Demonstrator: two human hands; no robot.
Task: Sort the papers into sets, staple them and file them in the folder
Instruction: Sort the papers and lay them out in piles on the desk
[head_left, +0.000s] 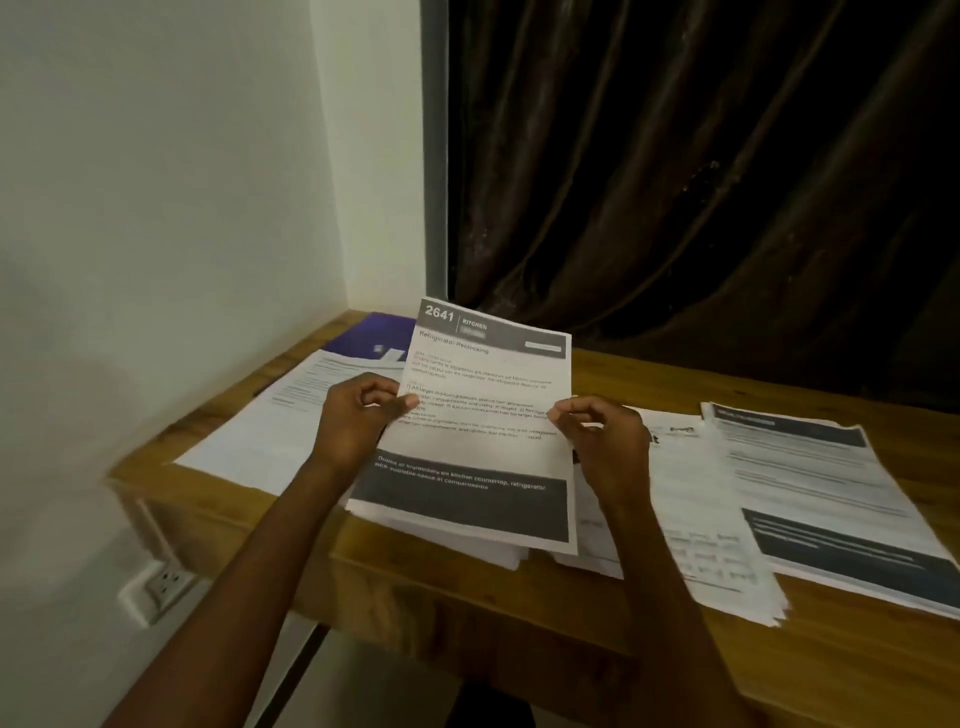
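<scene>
while both hands pinch a sheet (488, 415), paper stacks (810, 499) flank, possibly purple folder (363, 340) behind

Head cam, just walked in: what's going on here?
A person is sorting printed papers at a wooden desk. Both hands hold up one sheet headed "2641 Kitchen", the left hand pinching its left edge and the right hand its right edge, above a center stack. More stacks lie left and right. A purple folder sits at the back. No stapler is visible.
</scene>
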